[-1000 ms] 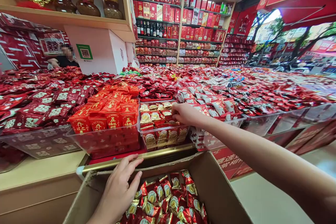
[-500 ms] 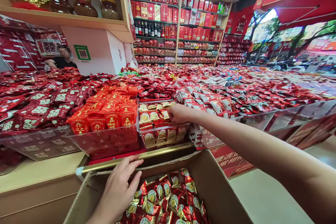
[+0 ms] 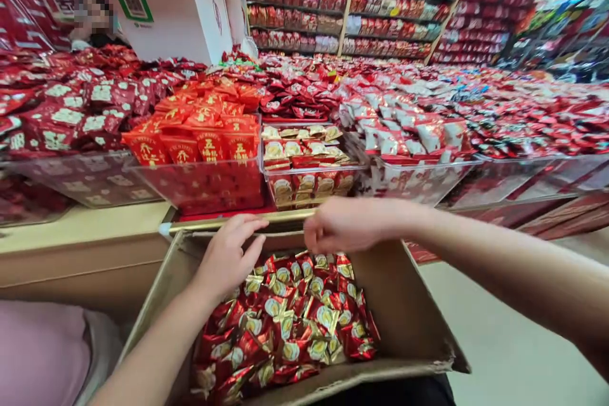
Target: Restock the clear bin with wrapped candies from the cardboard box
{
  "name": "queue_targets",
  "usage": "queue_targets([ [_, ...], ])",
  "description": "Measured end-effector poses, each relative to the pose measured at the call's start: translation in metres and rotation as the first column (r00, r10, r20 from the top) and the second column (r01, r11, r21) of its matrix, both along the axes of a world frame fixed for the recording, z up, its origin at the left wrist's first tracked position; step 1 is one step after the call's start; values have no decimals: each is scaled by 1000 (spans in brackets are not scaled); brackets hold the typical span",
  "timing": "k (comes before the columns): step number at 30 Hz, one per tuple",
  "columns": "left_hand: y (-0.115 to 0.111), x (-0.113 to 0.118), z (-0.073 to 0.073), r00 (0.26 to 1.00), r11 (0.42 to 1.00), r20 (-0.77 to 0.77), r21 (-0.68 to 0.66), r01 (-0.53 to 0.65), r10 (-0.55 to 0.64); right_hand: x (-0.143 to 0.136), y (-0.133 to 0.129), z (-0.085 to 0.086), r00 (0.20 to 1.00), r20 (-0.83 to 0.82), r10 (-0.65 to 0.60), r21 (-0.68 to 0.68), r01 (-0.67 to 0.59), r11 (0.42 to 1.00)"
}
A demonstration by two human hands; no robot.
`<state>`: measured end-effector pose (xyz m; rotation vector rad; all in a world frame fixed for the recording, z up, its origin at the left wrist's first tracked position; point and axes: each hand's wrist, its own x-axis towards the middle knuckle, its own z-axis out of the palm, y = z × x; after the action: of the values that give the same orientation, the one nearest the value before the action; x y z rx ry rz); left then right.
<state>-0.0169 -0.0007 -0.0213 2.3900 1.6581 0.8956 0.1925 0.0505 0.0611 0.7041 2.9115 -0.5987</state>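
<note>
A cardboard box stands in front of me, holding many small red-and-gold wrapped candies. My left hand lies at the far left side of the box, thumb and fingers apart, with nothing in it. Over the far edge of the box is my right hand, slightly blurred, its fingers curled closed. Whatever is inside those fingers, if anything, is hidden. Just beyond the box, a clear plastic bin contains similar gold-and-red candies in rows.
Left of that bin is one with orange-red packets. White-and-red packets fill the bin to its right. A gold-edged counter rim runs behind the box. Stocked shelves and a person are farther back.
My right hand has come back from the candy bin to above the box. The view has tilted down, showing more of the box. My left hand stays by the box's far left side.
</note>
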Motion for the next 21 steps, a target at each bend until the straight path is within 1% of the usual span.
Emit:
queue_targets([
  [1,0,0,0,1000,1000,-5,-5,-1,1,-3,-8,-23,997,70,42,-96,-35,995],
  [2,1,0,0,1000,1000,-8,-8,-1,1,-7,-15,-48,989,140,46,-129,-28,991],
  [4,1,0,0,1000,1000,-3,-12,0,0,-18,-24,-100,974,225,-29,-164,67,984],
  [6,1,0,0,999,1000,32,-26,8,-8,-30,-31,-145,969,242,-54,-221,109,969],
  [7,1,0,0,998,999,66,-37,15,-13,-36,-34,-163,969,243,-36,-259,100,961],
  [8,1,0,0,994,999,104,-49,21,-16,-42,-38,-176,971,240,-3,-289,74,954],
  [9,1,-1,0,990,998,142,-60,27,-19,-47,-42,-186,972,233,30,-313,46,949],
  [10,1,-1,-1,984,997,176,-70,33,-21,-51,-45,-191,974,220,57,-328,19,945],
  [11,1,-2,-2,979,996,205,-77,36,-19,-54,-47,-192,977,198,74,-331,-5,944],
  [12,0,-3,-3,973,996,229,-81,34,-14,-55,-48,-189,983,168,77,-325,-19,946],
  [13,-1,-4,-3,967,996,253,-83,28,-6,-54,-47,-182,988,137,68,-309,-22,951],
  [15,-4,-4,-4,949,997,314,-72,14,9,-47,-39,-159,999,41,3,-279,9,960],
  [17,-8,-2,-3,908,994,418,-99,41,4,-37,-29,-131,983,-116,-142,-298,102,949],
  [18,-11,1,-3,875,985,485,-147,91,-8,-32,-25,-117,951,-207,-229,-343,148,928],
  [19,-13,4,-2,819,957,574,-230,178,-15,-26,-21,-104,905,-289,-313,-413,177,894],
  [20,-16,8,-1,765,907,644,-317,276,-8,-22,-19,-95,851,-352,-390,-495,184,849],
  [21,-18,12,-1,727,849,686,-388,358,7,-18,-18,-88,802,-392,-451,-571,173,803],
])
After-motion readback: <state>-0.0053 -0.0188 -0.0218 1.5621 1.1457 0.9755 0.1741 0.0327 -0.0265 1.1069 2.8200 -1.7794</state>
